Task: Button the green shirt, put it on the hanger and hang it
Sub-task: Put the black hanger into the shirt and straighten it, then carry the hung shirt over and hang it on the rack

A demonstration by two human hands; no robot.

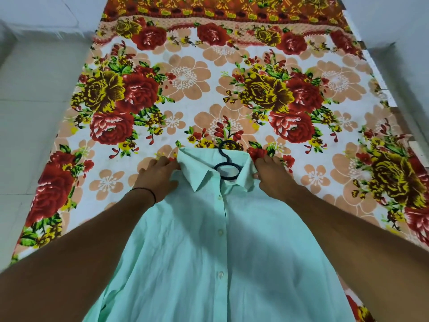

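Mint-green shirt (209, 252) is lying front up, buttoned, on the floral bedsheet (185, 89), its collar (195, 175) sitting around the black hanger (226, 169); the hanger's hook and ring are poking out at the neck. Left of the hanger, left hand (157, 174) is gripping shoulder fabric, fingers curled. Right of the hanger, right hand (272, 175) is pinching the collar edge, fingers curled. Black wristband (145, 192) is sitting on the left wrist.

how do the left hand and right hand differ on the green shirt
The left hand has a black band at its wrist; the right hand has a bare wrist. The left hand holds the green shirt left of the collar, the right hand right of it. Both grip fabric beside the hanger.
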